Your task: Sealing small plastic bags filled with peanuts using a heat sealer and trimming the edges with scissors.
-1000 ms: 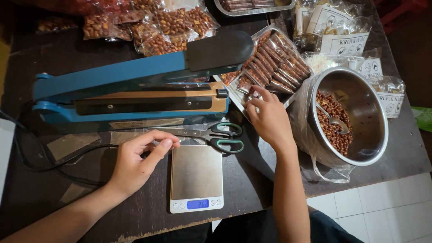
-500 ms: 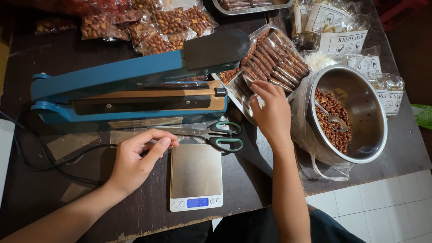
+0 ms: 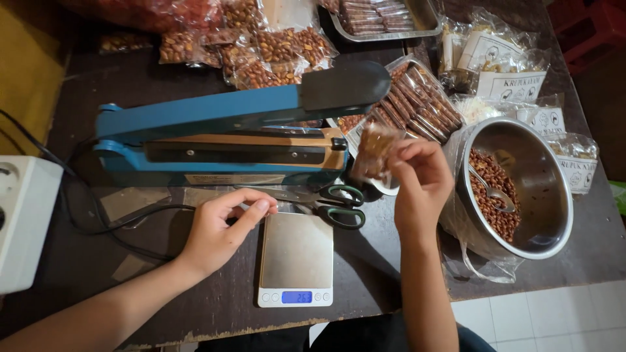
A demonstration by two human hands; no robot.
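- Nearest, at 6 o'clock: small digital scale (image 3: 295,257), steel platform bare, blue display lit.
- At 8 o'clock: left hand (image 3: 218,228) resting on dark table (image 3: 78,261) beside the scale, fingers loosely curled, thumb and forefinger near together, clamped on nothing visible.
- Centre: green-handled scissors (image 3: 326,203) lying just past the scale.
- At 3 o'clock: right hand (image 3: 420,186) raised, fingers pinched on a small clear packet of nuts (image 3: 377,151) (held above the table).
- Right: steel bowl (image 3: 544,189) holding nuts and a spoon (image 3: 493,193).
- Farther, 11 o'clock: blue heat sealer (image 3: 235,130), arm lifted.
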